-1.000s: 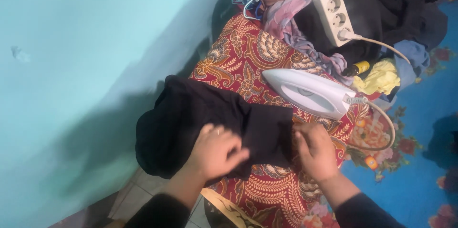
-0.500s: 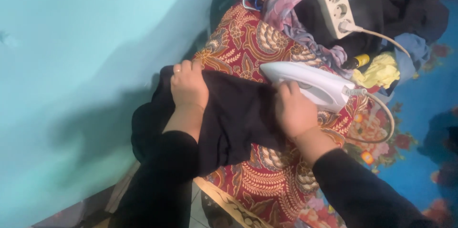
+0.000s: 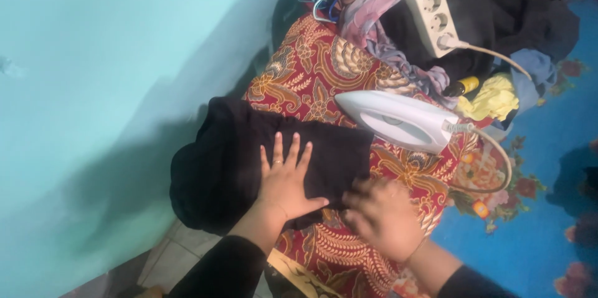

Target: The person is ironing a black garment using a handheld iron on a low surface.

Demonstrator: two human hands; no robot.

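A black garment [image 3: 218, 161] lies across the red patterned batik cloth [image 3: 317, 73] and hangs over its left edge toward the wall. My left hand [image 3: 285, 176] lies flat on the garment, fingers spread. My right hand [image 3: 380, 214] is blurred, at the garment's lower right corner, resting on the batik cloth with fingers bent; whether it pinches the fabric is unclear. A white electric iron [image 3: 395, 120] rests on the cloth just beyond the garment, its cord looping to the right.
A white power strip [image 3: 430, 17] with a plugged cord lies on a heap of dark and coloured clothes [image 3: 498, 5] at the top. Yellow cloth [image 3: 495, 98] and blue floral bedding [image 3: 548, 211] fill the right. A turquoise wall [image 3: 93, 55] stands left.
Both hands have drawn back toward me from the garment's far edge. The left now lies flat with spread fingers; the right moved from beside the iron down to the near corner.
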